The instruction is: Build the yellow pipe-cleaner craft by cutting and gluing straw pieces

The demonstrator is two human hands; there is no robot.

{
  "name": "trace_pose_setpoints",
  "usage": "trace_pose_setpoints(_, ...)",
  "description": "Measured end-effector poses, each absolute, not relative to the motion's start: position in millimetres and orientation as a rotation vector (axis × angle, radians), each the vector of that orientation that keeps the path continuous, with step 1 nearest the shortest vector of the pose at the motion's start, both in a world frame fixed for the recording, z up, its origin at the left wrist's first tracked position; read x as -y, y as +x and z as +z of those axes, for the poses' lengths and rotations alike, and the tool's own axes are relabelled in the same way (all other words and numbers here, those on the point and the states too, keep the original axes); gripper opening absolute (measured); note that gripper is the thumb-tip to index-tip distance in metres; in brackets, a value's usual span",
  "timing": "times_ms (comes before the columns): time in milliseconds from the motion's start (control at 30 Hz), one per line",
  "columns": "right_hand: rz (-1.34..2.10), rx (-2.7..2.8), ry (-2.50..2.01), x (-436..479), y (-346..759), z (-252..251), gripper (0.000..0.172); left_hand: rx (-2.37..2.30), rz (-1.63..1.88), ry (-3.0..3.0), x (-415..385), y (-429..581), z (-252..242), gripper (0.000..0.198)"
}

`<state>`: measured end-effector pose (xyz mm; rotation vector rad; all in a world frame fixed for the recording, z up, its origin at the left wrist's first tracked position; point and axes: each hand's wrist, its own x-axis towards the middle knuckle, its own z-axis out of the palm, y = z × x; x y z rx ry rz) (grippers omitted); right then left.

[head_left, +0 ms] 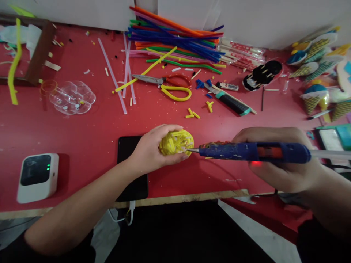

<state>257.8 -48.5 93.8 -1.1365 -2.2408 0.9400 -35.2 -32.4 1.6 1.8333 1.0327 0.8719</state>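
Note:
A yellow rounded craft piece [172, 143], its surface covered in short coiled strips, sits in my left hand [150, 150], fingers and thumb closed around its sides. My right hand [285, 160] is wrapped round a dark blue hot glue gun [230, 151], with a glue stick [329, 154] coming out of its back end. The gun's metal nozzle meets the near right face of the yellow piece, touching it or just short of it; I cannot tell which. A red light glows under the gun. Partly beneath my left wrist lies a black phone [134, 193].
Scissors [164, 86], a utility knife [233, 103] and yellow cut bits [193, 113] lie beyond my hands. Colourful pipe cleaners [178, 40] are heaped at the back. A clear flower-shaped tray [72, 98] and a white device [38, 178] stand left; cone-shaped crafts [315, 65] fill the right.

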Motion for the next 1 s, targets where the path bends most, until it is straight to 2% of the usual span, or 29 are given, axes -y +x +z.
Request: trace_pose_setpoints(1000,0.908,2.251,-1.158,47.7,257.8,98.7,0.012,-1.066,0.858,1.822,33.6,-35.5,0.3,0.060)
